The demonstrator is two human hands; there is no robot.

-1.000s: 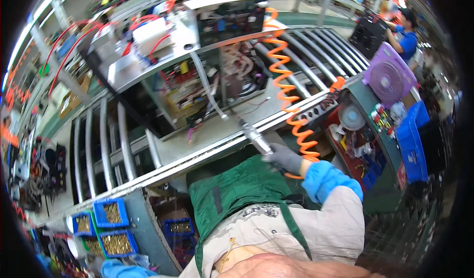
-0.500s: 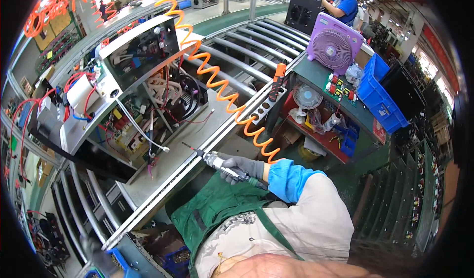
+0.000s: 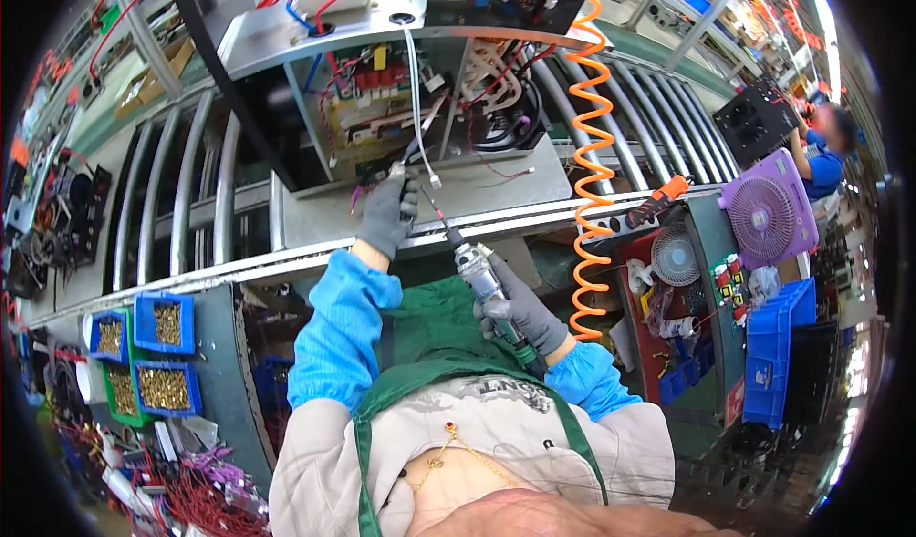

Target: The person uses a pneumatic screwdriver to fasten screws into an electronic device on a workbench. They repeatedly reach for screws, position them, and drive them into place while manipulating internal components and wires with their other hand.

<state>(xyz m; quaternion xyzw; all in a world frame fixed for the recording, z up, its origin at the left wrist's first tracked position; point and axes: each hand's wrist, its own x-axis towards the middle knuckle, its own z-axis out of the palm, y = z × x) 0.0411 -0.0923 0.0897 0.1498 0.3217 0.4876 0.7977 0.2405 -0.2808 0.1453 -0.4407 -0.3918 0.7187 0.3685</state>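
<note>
My right hand (image 3: pixel 527 306), in a grey glove, is wrapped round a power screwdriver (image 3: pixel 479 272). Its long thin bit points up and left, toward an open metal housing (image 3: pixel 301 122). Inside the housing are circuit boards and several wires. My left hand (image 3: pixel 385 216), also gloved, is closed at the front of the housing; something small shows at its fingertips, too small to name. A white cable (image 3: pixel 416 108) hangs from a hole in the housing's upper panel, its white connector ending just right of my left fingers. The bit's tip is close to that connector, apart from my left hand.
Metal rollers (image 3: pixel 224 194) run on both sides of the housing. An orange coiled hose (image 3: pixel 590 160) hangs at right, near an orange-black tool (image 3: pixel 660 199). Blue bins (image 3: pixel 164 297) of brass-coloured screws stand at left. A purple fan (image 3: pixel 769 208) and a co-worker (image 3: pixel 826 160) are far right.
My view has swung left, so the housing now sits nearer the middle. My left hand has come up from the screw bins to the housing. My right hand still grips the screwdriver.
</note>
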